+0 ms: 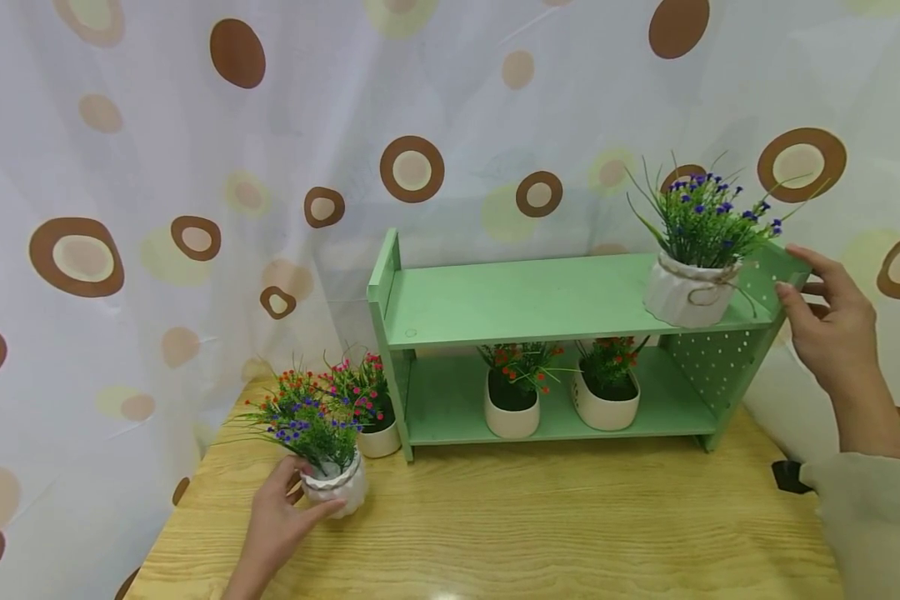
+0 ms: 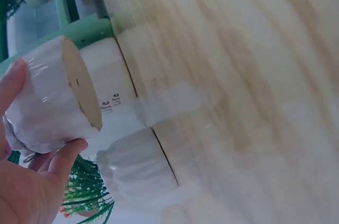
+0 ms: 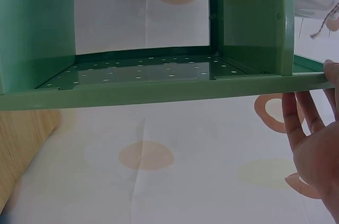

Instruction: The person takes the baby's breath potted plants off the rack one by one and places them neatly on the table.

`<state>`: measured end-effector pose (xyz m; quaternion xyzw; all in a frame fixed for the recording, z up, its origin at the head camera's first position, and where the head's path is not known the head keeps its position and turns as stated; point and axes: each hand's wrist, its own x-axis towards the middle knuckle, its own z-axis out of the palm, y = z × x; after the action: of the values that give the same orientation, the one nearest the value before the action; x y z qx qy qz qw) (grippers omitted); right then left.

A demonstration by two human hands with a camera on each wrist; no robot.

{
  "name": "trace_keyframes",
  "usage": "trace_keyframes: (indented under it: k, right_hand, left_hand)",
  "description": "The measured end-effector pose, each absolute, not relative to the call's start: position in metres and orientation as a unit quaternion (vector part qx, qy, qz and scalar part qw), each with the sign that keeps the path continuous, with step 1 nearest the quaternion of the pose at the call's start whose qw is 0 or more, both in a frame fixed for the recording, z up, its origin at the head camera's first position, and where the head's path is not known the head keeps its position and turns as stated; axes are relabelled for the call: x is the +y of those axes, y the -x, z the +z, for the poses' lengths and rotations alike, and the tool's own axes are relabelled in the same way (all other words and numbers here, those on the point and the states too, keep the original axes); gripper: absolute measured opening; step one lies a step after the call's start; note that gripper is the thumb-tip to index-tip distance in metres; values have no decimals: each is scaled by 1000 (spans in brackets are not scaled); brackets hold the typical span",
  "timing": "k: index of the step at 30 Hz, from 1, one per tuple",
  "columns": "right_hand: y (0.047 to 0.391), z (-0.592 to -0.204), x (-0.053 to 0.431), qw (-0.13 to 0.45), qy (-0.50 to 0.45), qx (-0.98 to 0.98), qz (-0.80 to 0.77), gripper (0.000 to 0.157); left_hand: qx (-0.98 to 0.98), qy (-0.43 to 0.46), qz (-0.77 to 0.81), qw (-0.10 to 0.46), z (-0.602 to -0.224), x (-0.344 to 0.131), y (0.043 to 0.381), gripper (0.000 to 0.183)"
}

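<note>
My left hand point(image 1: 276, 512) grips a white ribbed pot point(image 1: 342, 486) of purple flowers point(image 1: 307, 427), thumb on one side and fingers on the other. In the left wrist view the held pot point(image 2: 47, 94) is tilted, its tan underside facing out, raised off the table. At the upper right, my right hand point(image 1: 836, 321) holds the right side panel of a green two-tier shelf point(image 1: 510, 304) near its top. The right wrist view has the fingers point(image 3: 300, 115) behind that panel. A white pot point(image 1: 690, 292) with purple flowers and a twine bow stands at the top tier's right end.
Two cream pots point(image 1: 512, 417) with red flowers occupy the lower tier. Left of the shelf, a cream pot point(image 1: 380, 442) with pink flowers and a white pot point(image 2: 140, 168) stand on the wooden table point(image 1: 570, 525). Behind hangs a dotted curtain point(image 1: 457, 92). A dark object point(image 1: 791, 477) lies near the right sleeve.
</note>
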<state>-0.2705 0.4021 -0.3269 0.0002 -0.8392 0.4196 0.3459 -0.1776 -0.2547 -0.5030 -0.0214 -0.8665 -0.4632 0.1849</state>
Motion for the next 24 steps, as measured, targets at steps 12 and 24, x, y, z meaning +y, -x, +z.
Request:
trace_keyframes:
  k: [12,24]
  right_hand:
    - [272,-328,400,350,12,-843,408,50]
    - [272,-328,400,352,15,-845,403,51]
  left_hand:
    - [-867,51,-485,106,-507,-246,183,53]
    - [-864,70,-497,41,-511,-249,186,52]
